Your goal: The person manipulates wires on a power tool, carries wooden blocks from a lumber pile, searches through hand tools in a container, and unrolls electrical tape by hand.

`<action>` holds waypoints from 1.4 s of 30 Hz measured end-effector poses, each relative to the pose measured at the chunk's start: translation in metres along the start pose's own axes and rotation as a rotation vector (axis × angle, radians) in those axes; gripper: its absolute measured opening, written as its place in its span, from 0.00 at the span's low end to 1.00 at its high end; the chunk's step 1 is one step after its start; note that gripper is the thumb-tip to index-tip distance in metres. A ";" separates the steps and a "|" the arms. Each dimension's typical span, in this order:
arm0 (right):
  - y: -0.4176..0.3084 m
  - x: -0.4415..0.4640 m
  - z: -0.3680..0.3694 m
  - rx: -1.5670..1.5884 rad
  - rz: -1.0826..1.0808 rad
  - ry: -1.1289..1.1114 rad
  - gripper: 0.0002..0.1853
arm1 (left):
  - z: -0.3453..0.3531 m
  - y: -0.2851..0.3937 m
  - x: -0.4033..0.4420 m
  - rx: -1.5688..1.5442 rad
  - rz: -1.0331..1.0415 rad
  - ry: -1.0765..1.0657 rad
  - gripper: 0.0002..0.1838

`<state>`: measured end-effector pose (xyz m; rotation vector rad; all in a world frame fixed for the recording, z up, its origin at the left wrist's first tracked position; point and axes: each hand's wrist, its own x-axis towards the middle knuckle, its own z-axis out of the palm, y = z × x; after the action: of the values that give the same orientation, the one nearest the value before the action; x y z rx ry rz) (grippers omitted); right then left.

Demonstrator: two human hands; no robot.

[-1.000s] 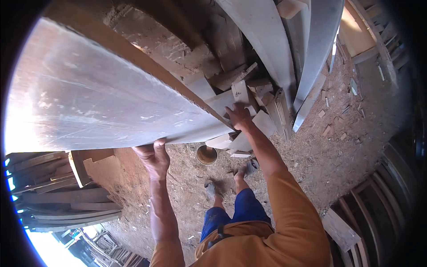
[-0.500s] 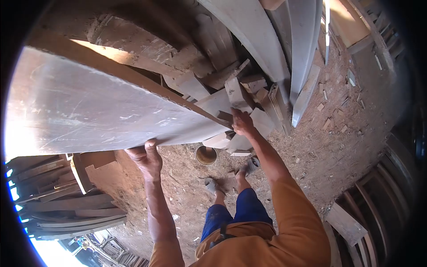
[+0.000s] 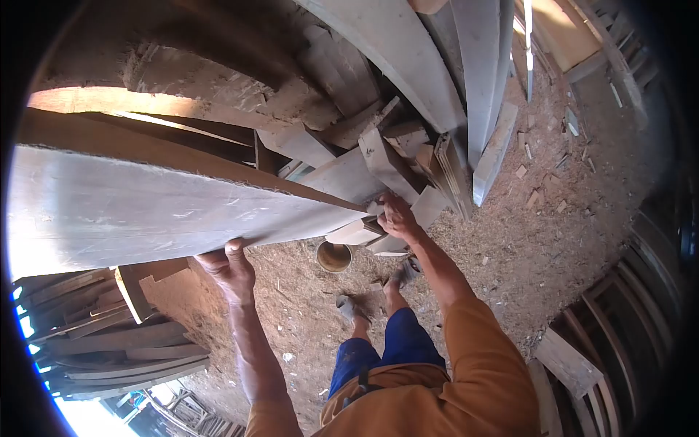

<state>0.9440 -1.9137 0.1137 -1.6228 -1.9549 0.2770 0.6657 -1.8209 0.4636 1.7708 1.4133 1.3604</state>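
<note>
A long, broad wooden plank [image 3: 167,207] stretches from the left edge of the view and narrows to a point near the middle. My left hand [image 3: 229,269] is closed on its lower edge, thumb up against the pale face and the other fingers mostly hidden beneath. At the narrow end is my right hand [image 3: 397,220], its fingers curled around a small piece that I cannot make out. Whether that hand also grips the plank's tip cannot be told. Wooden offcuts [image 3: 357,231] lie just under the tip.
A round tin [image 3: 334,256] stands on the chip-strewn ground [image 3: 495,284] by my feet. Large curved timbers [image 3: 408,65] lean beyond the offcuts. Stacked boards [image 3: 131,342] fill the lower left, and curved frames [image 3: 619,313] stand at the right.
The plank's wide left end has dropped in view, showing more of its upper edge. My left hand has shifted slightly left and down. A dark block beside my right hand no longer shows.
</note>
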 end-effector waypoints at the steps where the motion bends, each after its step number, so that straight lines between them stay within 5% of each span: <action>1: -0.007 -0.002 -0.007 0.052 0.071 -0.025 0.23 | -0.001 -0.003 -0.001 -0.001 0.005 0.006 0.38; 7: -0.060 0.007 -0.060 0.313 0.336 -0.015 0.26 | -0.001 -0.006 -0.005 -0.014 -0.025 0.008 0.39; 16: -0.069 0.027 -0.162 0.234 0.611 0.116 0.25 | 0.000 -0.001 -0.003 -0.016 0.006 -0.012 0.39; 25: 0.041 -0.011 -0.157 -0.211 0.725 0.181 0.26 | 0.001 -0.005 -0.001 -0.057 0.013 -0.009 0.38; 27: 0.078 -0.042 -0.127 0.119 0.914 0.221 0.27 | 0.001 -0.001 -0.003 -0.056 0.003 -0.005 0.37; 29: 0.084 -0.038 -0.122 0.092 0.984 0.202 0.26 | 0.004 0.002 -0.001 -0.072 -0.003 0.000 0.37; 31: 0.054 -0.003 -0.151 -0.290 0.921 0.117 0.24 | 0.004 0.003 -0.001 -0.102 -0.027 -0.015 0.39; 32: 0.032 0.020 -0.174 -0.180 0.843 0.118 0.22 | 0.002 0.003 0.000 -0.116 -0.038 -0.022 0.40; 33: 0.038 0.024 -0.152 -0.366 0.559 0.272 0.21 | 0.000 0.002 -0.001 -0.105 -0.044 -0.022 0.39; 34: 0.020 0.049 -0.154 -0.033 0.745 0.049 0.24 | -0.001 0.000 -0.002 -0.096 -0.048 -0.022 0.39; 38: -0.011 0.150 -0.128 0.035 0.544 -0.179 0.27 | 0.004 0.001 0.000 -0.082 0.011 -0.017 0.38; 42: 0.000 0.195 -0.071 -0.224 0.433 -0.123 0.31 | 0.005 0.001 0.000 -0.049 -0.004 0.002 0.41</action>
<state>0.9641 -1.7428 0.2292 -2.2217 -1.7509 0.3407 0.6707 -1.8206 0.4626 1.7352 1.3721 1.3827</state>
